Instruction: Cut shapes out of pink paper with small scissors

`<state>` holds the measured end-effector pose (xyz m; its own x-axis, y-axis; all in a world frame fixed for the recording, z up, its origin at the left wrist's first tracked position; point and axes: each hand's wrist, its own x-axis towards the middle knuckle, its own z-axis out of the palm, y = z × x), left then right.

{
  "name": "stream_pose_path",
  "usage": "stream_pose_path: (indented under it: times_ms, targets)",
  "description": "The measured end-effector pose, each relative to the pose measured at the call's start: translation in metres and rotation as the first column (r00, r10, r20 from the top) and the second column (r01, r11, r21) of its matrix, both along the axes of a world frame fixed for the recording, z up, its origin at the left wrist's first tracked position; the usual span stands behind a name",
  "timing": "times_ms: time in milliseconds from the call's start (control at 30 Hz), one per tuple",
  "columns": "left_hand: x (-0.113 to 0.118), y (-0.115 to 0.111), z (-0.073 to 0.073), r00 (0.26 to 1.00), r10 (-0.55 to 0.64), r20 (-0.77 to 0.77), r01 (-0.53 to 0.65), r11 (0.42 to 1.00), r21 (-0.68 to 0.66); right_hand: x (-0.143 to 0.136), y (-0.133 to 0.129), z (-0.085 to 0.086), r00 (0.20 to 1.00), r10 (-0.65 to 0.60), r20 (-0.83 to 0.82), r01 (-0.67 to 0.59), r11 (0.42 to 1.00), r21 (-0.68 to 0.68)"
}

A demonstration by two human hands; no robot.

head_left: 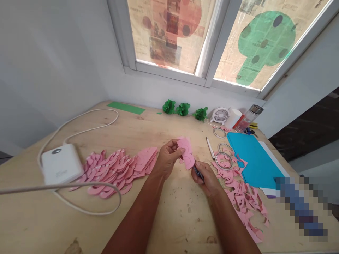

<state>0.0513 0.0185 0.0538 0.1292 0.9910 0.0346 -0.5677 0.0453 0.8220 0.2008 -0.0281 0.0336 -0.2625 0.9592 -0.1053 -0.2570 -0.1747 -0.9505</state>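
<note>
Pink paper [187, 157] sits pinched in the fingers of the left hand [167, 157], above the counter [180, 215]; the right hand's [206, 177] fingers grip scissors [198, 172] at its edge. Near the fan [220, 115] stands a capped bottle [248, 119], contents unclear from here.

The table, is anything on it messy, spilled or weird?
Nothing visible looks spilled or broken. The messiest bit is the pink scraps beside the right hand: curvy pieces strewn every which way, some overlapping. The white cable also sprawls in loose loops on the left.
</note>
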Motion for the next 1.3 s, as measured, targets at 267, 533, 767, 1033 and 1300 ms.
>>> stream_pose_path:
  times_ms: [267,533,767,1033,1300]
  targets:
    - [-0.0044,-0.0003,0.0006,0.993,-0.054,-0.104,0.060,0.997,0.057,0.0039,0.0007,0.0039,0.997,0.019,0.072,-0.018,1.000,-0.015]
    - [-0.0048,-0.0015,-0.0002,0.990,-0.060,-0.130,0.076,0.990,0.116,0.0034,0.0006,0.0057,0.995,0.018,0.101,-0.014,0.999,-0.037]
    - [-0.0060,-0.0004,-0.0007,0.987,-0.043,-0.152,0.061,0.991,0.116,0.0041,0.0015,0.0025,0.995,0.023,0.099,-0.021,1.000,-0.019]
    - [-0.0059,-0.0005,-0.0008,0.990,-0.033,-0.141,0.047,0.994,0.097,0.0064,0.0020,-0.0017,0.992,0.010,0.127,-0.009,1.000,-0.004]
    - [-0.0054,-0.0013,0.0016,0.989,-0.025,-0.147,0.038,0.995,0.090,0.0065,0.0031,-0.0034,0.991,0.012,0.136,-0.014,1.000,0.018]
